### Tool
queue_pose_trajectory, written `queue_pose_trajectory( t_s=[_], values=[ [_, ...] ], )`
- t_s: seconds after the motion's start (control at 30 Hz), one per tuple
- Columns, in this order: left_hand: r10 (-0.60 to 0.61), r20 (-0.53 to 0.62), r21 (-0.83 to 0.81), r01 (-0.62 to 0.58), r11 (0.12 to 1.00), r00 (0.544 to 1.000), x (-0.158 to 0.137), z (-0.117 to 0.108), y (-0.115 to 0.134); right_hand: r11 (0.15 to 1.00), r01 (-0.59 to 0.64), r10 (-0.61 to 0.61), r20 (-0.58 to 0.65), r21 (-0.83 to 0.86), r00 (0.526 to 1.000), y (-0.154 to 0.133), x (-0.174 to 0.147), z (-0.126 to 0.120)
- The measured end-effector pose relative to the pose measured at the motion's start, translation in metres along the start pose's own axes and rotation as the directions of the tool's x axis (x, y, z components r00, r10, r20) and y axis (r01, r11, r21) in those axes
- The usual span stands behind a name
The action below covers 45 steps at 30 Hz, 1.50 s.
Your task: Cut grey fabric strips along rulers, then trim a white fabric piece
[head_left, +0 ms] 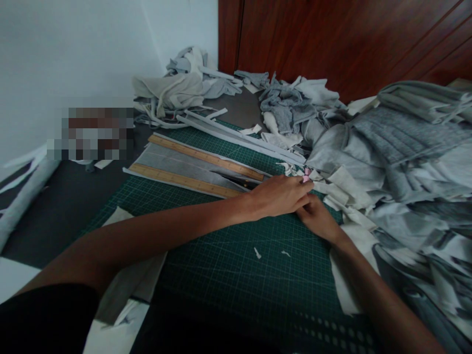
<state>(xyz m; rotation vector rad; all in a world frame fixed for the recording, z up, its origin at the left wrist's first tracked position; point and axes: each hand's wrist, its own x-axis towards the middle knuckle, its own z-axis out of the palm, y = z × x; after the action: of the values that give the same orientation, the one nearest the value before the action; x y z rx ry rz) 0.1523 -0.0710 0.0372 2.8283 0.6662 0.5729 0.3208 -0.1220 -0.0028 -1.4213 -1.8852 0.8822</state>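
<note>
Nearest, a green gridded cutting mat [228, 275] lies bare but for two tiny white slivers of cloth [257, 253]. Beyond them, the right hand [317, 214] meets the left hand [280, 194], fingertips together, perhaps so one can steady what the other works. Both hands are curled narrow; a small pink item [307, 173] shows at the left fingertips, but whether it is gripped I cannot tell. Cream and off-white fabric scraps [342, 184] crowd just beside.

Left of the hands, black scissors [239, 182] rest on a long grey cloth panel [165, 155], leaving the fingers free. Two yellow-brown wooden rulers [184, 182] lie along its long edges, probably holding it flat. Farther off are pale grey fabric strips [221, 132], then rumpled grey and cream cloth heaps [391, 132] before a reddish-brown wooden panel [332, 39].
</note>
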Motion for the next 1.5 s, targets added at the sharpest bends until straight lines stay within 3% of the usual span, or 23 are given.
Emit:
queue_pose_trajectory(
  t_s=[0.33,0.47,0.73,1.07,1.5],
  values=[
    [0.114,-0.003,0.196,-0.111,0.974,0.993,0.003,-0.003,-0.002,0.999,0.007,-0.007,0.004,-0.047,1.000,-0.003,0.001,-0.001],
    [0.114,-0.071,0.258,-0.092,0.962,0.991,0.003,-0.012,-0.003,0.998,0.024,-0.025,-0.006,-0.058,1.000,-0.003,0.001,-0.002],
    [0.065,0.003,0.171,-0.065,0.983,0.998,0.009,-0.013,-0.012,0.997,0.053,-0.053,0.005,-0.063,0.999,-0.003,0.002,-0.002],
    [-0.024,-0.154,0.083,0.037,0.996,0.988,0.016,-0.050,-0.014,0.985,0.101,-0.093,0.067,-0.139,0.993,-0.009,0.005,-0.002],
    [-0.051,-0.203,0.171,0.086,0.981,0.978,0.018,-0.075,-0.020,0.982,0.045,-0.030,0.084,-0.185,0.996,-0.002,0.001,0.001]
  ],
)
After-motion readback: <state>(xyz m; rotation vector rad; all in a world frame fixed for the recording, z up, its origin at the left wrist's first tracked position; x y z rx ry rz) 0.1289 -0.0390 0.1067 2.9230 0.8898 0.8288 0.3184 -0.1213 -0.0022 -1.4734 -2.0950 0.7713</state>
